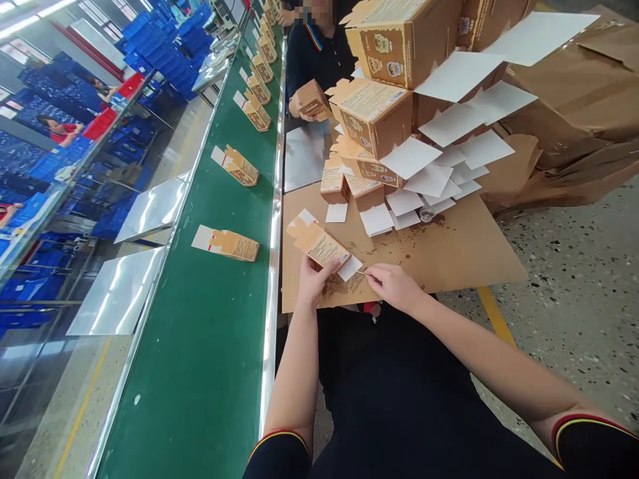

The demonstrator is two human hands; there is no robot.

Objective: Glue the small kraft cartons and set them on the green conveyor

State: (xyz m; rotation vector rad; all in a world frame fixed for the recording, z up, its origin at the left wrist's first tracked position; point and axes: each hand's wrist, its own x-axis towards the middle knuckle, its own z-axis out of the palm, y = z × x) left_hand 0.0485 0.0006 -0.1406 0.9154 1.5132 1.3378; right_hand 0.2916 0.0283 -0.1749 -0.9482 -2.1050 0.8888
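My left hand (pixel 314 281) is closed around a printed orange-brown carton (pixel 324 246), which lies tilted over the cardboard-topped table. A white end flap (pixel 350 267) sticks out from the carton's near end, and another pale flap shows at its far end. Just right of the near flap, my right hand (pixel 392 285) pinches a thin, light-coloured stick (pixel 364 272). The stick's tip is at or close to the flap's edge; whether it touches, I cannot tell. Dark brown spots mark the cardboard sheet (pixel 479 256) around both hands.
Beyond my hands is a pile of similar cartons (pixel 372 120) with white flaps fanned out. To the left, a green conveyor belt (pixel 200 359) with a metal edge carries several upright cartons (pixel 234 245). Opposite, a co-worker (pixel 319 56) holds a carton (pixel 313 100). Brown paper (pixel 569 120) lies right.
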